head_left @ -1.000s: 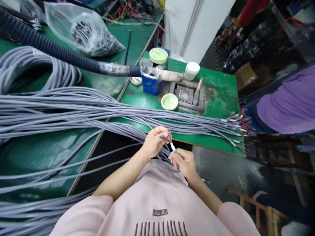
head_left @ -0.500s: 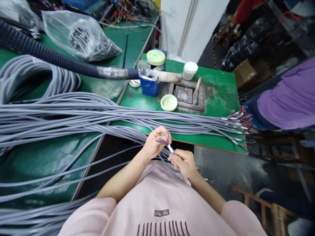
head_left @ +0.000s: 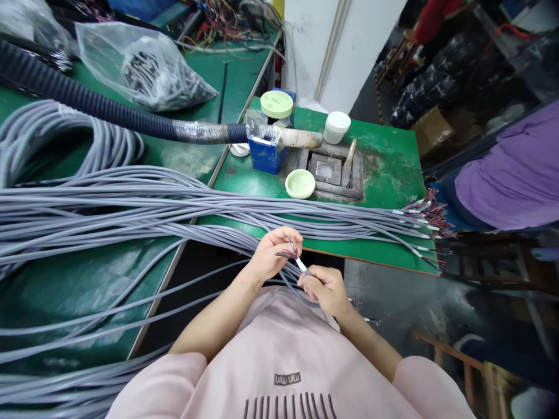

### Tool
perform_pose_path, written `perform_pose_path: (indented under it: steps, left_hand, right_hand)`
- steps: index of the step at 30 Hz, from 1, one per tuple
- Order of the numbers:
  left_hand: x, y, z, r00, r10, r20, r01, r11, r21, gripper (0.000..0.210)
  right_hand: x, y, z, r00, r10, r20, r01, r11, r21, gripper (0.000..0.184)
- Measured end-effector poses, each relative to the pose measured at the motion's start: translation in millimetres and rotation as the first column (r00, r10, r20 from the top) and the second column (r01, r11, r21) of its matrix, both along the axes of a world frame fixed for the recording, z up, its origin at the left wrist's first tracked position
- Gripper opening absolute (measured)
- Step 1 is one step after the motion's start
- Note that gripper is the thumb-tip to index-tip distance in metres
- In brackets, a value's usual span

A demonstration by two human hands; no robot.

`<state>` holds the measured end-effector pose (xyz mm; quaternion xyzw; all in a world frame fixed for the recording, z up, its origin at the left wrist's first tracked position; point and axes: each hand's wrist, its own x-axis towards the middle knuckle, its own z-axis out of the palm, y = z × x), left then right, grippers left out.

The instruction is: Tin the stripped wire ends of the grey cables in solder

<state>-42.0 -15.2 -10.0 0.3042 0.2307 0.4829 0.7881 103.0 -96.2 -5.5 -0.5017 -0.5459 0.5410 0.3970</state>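
Note:
In front of my body, my right hand is wrapped round a grey cable just below its white-wrapped end. Thin coloured wires fan out of that end, red and dark ones among them. My left hand has its fingers closed on these wires, thumb and fingertips pinching near their tips. Just beyond my hands, a thick bundle of grey cables runs across the bench, its white-banded ends with bared coloured wires lying at the right edge.
Behind the bundle are a soldering pot set in the bench, a pale green dish, a white lidded tub and a blue box. A black hose crosses from the left. A person in purple is at right.
My left fingers have shifted slightly on the coloured wires, which now spread a little differently. My right hand keeps its grip on the cable.

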Motion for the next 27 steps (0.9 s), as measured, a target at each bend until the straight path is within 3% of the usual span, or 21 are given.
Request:
perform_pose_path:
  steps: [8, 12, 15, 17, 19, 23, 27]
  left_hand:
    - [-3.2, 2.4, -1.3, 1.000, -0.021, -0.016, 0.022, 0.996, 0.089, 0.017]
    - [5.0, -1.4, 4.3, 0.995, 0.064, -0.072, -0.065, 0.998, -0.001, 0.018]
    - [16.0, -5.9, 7.3, 0.987, 0.108, -0.123, -0.119, 0.989, -0.089, 0.019]
    - [23.6, -8.9, 8.4, 0.986, 0.095, -0.134, -0.113, 0.985, -0.132, 0.020]
    - [30.0, -12.0, 9.2, 0.991, 0.058, -0.116, -0.079, 0.981, -0.180, 0.022]
    - [38.4, -18.7, 10.5, 0.999, 0.015, -0.048, -0.026, 0.969, -0.246, 0.024]
    - [43.3, -23.2, 15.6, 0.999, 0.030, -0.013, -0.032, 0.972, -0.233, 0.023]
  right_hand:
    - [2.5, 1.7, 3.4, 0.999, 0.029, 0.021, -0.029, 1.000, -0.004, 0.032]
    - [9.4, 6.9, 11.6, 1.000, 0.007, -0.003, -0.007, 0.999, -0.052, 0.020]
    - [11.2, 13.7, 20.7, 0.995, -0.080, 0.067, 0.079, 0.997, 0.012, 0.050]
    - [9.4, 18.6, 25.3, 0.976, -0.143, 0.167, 0.128, 0.987, 0.100, 0.058]
    - [6.6, 23.2, 27.4, 0.951, -0.211, 0.228, 0.171, 0.968, 0.183, 0.052]
    - [3.9, 29.4, 25.5, 0.920, -0.326, 0.216, 0.237, 0.904, 0.355, 0.023]
    - [5.9, 32.0, 21.4, 0.895, -0.417, 0.157, 0.321, 0.847, 0.423, 0.013]
